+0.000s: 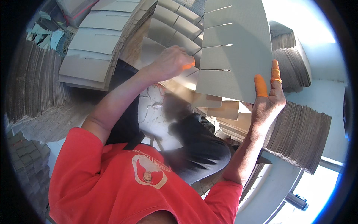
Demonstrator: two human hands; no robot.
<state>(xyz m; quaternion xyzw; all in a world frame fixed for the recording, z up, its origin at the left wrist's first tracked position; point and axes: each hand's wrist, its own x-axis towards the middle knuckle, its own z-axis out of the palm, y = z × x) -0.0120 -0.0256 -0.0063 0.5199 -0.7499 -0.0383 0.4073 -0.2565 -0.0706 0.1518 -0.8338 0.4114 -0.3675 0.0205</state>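
A grey-brown slotted cardboard sheet (pixel 238 48) stands tilted in front of me, its slits running in from the left edge. My right hand (pixel 269 98) grips its lower right corner, with orange covers on two fingers. Beside the sheet's left edge, my left hand (pixel 170 64) is closed, an orange cover at its fingertip. What lies between those fingers is hidden. Behind that hand, interlocked cardboard dividers (pixel 167 22) form rows of cells that meet the sheet's slotted edge.
A stack of slotted cardboard sheets (pixel 99 39) lies at the left, by a tall cardboard pile (pixel 31 80). More cardboard stacks (pixel 298 130) stand at the right, near a white wall (pixel 328 61). Loose cardboard pieces (pixel 223 108) lie below the sheet.
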